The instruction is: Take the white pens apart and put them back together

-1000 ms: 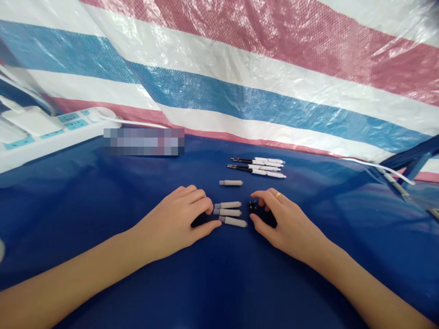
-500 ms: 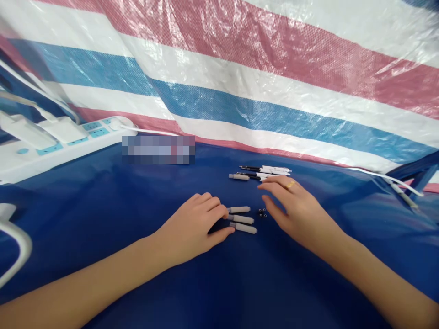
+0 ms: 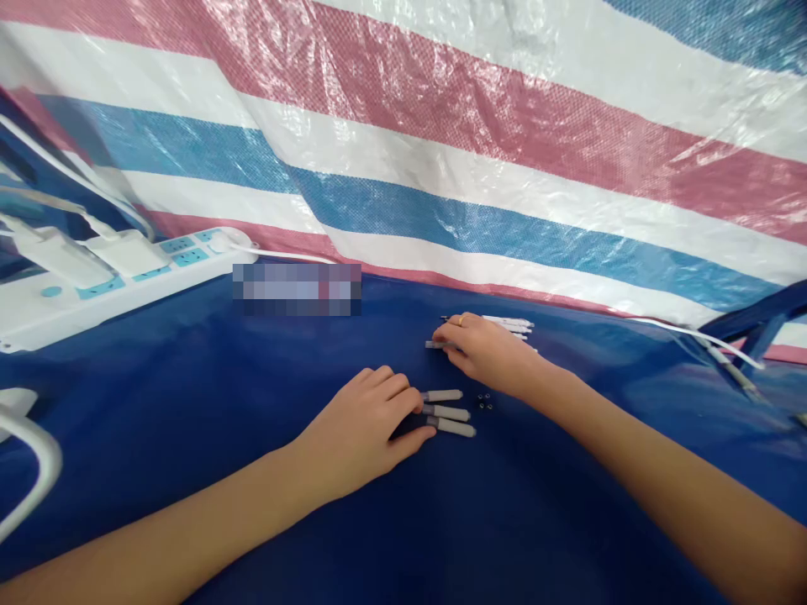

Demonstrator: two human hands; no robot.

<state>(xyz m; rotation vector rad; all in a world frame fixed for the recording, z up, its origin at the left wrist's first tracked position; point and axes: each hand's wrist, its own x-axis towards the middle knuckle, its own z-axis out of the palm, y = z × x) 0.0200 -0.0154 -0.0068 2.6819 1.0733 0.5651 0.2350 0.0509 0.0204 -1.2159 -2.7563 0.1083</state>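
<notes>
Three pale grey pen barrels (image 3: 452,413) with see-through ends lie side by side on the blue table. My left hand (image 3: 371,424) rests at their left ends, thumb and forefinger apart and touching them. Farther back, my right hand (image 3: 488,349) has its thumb and fingers closed around another grey pen barrel (image 3: 431,344), whose left end sticks out. Under and behind this hand lie white pen parts (image 3: 514,323), partly covered; a dark tip shows beyond the fingers. Several tiny black pieces with pale rings (image 3: 484,402) sit right of the three barrels.
At the left stands a white power strip (image 3: 126,290) with chargers plugged in, and a thick white cable (image 3: 44,470) curves in front. A blurred-out patch (image 3: 296,290) covers something at the back. Striped plastic sheeting (image 3: 403,143) hangs behind the table.
My right hand has moved left and closed on the single grey pen barrel at the back, now covering part of the white pens. My left hand stays by the three barrels. The view has tilted slightly.
</notes>
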